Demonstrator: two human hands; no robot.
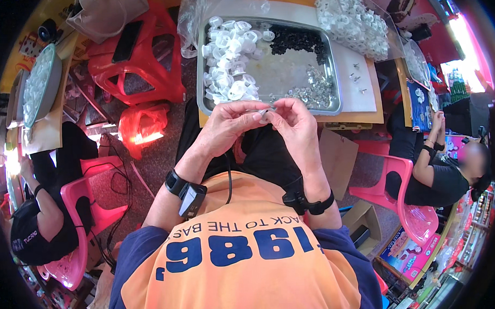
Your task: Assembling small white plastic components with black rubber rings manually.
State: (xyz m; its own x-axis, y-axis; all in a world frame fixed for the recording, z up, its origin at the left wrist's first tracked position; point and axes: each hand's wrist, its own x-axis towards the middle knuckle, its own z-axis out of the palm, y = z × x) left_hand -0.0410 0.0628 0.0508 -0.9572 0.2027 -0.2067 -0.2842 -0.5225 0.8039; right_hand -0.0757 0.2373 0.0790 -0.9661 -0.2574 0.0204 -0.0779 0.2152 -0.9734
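My left hand (223, 127) and my right hand (298, 126) meet at the near edge of a metal tray (277, 71). Both are closed in a pinch, fingertips almost touching, around one small pale piece (264, 115). Fingers cover most of that piece, so its exact kind is unclear. White translucent plastic parts (230, 49) lie heaped along the tray's left side. Small black parts (299, 40) fill its far right corner. Small clear, shiny pieces (317, 91) are scattered in the near right corner.
Beyond the tray lies a pile of white plastic parts (352, 23), with a few metal pieces (356, 74) on the white board. A red stool (138, 60) and a red plastic bag (143, 125) stand left. Seated people work on either side, on pink chairs (392, 174).
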